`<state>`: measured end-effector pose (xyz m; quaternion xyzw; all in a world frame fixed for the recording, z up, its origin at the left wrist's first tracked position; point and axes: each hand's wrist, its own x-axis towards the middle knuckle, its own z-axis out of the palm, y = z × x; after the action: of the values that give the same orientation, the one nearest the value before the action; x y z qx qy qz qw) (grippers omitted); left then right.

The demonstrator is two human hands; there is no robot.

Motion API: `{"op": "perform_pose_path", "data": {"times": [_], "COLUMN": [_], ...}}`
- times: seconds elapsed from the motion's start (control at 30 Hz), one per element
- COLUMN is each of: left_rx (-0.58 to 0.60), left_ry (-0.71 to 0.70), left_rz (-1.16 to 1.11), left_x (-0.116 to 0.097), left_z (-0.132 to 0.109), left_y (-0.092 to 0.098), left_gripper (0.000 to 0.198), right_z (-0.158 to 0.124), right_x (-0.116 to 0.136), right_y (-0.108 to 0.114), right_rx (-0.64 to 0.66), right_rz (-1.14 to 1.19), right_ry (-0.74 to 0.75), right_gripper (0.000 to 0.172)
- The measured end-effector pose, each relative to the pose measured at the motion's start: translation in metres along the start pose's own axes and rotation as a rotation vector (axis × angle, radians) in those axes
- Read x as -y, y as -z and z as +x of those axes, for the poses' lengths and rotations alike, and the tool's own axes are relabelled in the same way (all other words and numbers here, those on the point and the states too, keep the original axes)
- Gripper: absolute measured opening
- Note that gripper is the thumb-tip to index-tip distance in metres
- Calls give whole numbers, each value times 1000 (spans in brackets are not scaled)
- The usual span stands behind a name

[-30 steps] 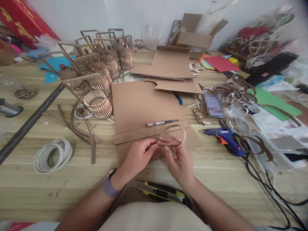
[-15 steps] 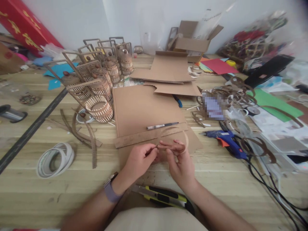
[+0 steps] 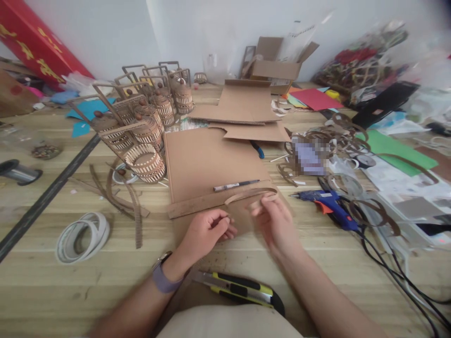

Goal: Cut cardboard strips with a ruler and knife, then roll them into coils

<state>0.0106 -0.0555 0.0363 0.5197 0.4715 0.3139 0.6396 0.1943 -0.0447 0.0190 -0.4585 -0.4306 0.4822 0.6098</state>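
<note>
Curled strip [image 3: 252, 191] up above the cardboard sheet [image 3: 204, 159], and it's the right hand [image 3: 279, 226] that has it!
Here's the right grip, thumb and fingers pinching the strip, its free curve bowing leftward towards the left hand [image 3: 204, 235], whose thumb and forefinger press together; anything between them is too tiny to call. This looks featherlight, thin and springy, likely to crease under a hard squeeze, so a gentle pinch near an end should suit best. Blur smears the right fingertips, hiding the held end; whether the far tip touches the left hand, I can't tell. Below, a cutter knife [image 3: 243, 289] lies partly behind clothing.
</note>
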Motion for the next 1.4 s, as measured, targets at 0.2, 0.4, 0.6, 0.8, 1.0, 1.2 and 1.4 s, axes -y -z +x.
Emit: {"op": "perform_pose_path", "data": {"times": [0.2, 0.4, 0.6, 0.8, 1.0, 1.2, 1.4], "left_rx": [8, 31, 80, 204, 132, -733, -1109], "left_ry": [-20, -84, -81, -91, -220, -353, -373], "left_rz": [-120, -63, 2, 104, 409, 485, 656], "left_x": [-1, -7, -16, -34, -47, -37, -32], "left_z": [1, -4, -18, -64, -120, -165, -124], "left_y": [-3, -12, -19, -15, 10, 34, 94], "left_gripper": [33, 29, 15, 9, 16, 22, 24], "right_z": [1, -18, -10, 18, 29, 34, 31], "right_x": [3, 6, 10, 23, 32, 29, 27], "right_y": [10, -6, -2, 15, 26, 31, 26], "right_rx": [14, 390, 240, -93, -166, -228, -205], "right_rz": [-232, -277, -153, 120, 193, 225, 124], "right_ry": [139, -188, -272, -218, -146, -197, -134], "right_gripper": [12, 33, 48, 52, 46, 42, 46]}}
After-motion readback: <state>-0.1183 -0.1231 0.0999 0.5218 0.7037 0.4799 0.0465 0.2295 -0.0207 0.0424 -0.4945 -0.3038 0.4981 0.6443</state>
